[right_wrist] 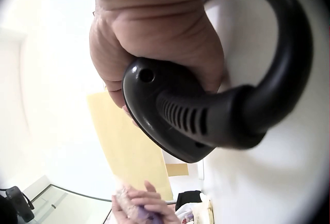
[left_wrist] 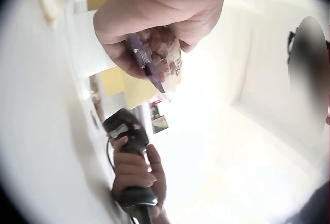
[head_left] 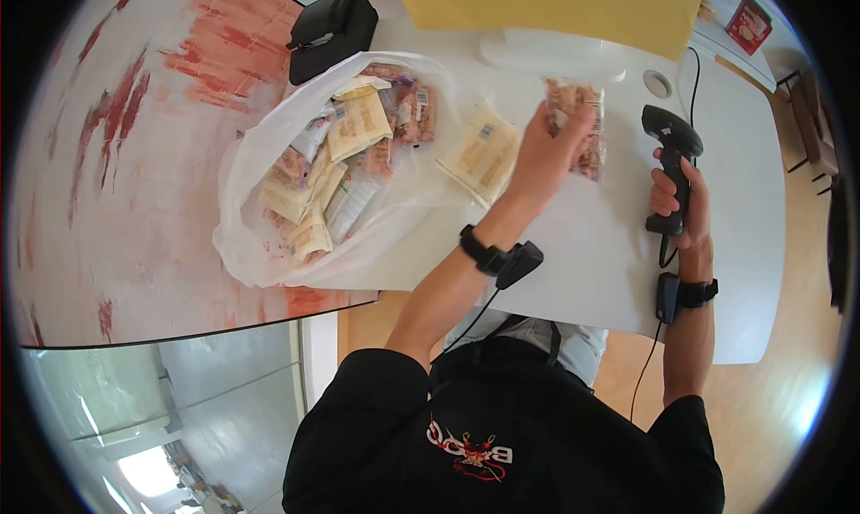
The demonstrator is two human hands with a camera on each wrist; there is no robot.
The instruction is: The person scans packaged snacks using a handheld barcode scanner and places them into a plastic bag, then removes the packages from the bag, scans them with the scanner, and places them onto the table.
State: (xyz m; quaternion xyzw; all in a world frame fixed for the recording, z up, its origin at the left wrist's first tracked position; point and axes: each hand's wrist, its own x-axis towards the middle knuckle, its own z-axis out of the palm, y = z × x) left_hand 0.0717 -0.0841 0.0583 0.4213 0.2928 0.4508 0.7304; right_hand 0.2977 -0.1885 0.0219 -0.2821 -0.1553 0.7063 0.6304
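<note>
My left hand (head_left: 543, 160) grips a clear plastic packet (head_left: 589, 155) of pinkish-brown pieces above the white table. In the left wrist view a purple strip (left_wrist: 146, 66) runs along the packet's edge, and part of the packet is hidden by the fingers. To the right, my right hand (head_left: 694, 211) holds a black handheld barcode scanner (head_left: 674, 134) by its handle, fingers wrapped round it. The scanner's thick cable (right_wrist: 291, 43) curves away from the handle's base. A cream-coloured packet with a label (head_left: 484, 151) lies on the table left of my left hand.
An opened white plastic bag (head_left: 240, 205) full of cream and clear packets lies to the left, beside a black case (head_left: 331, 34). Behind are a yellow sheet (head_left: 555, 8), a white object (head_left: 551, 57) and a tape roll (head_left: 657, 84). The table's front edge meets the person's waist.
</note>
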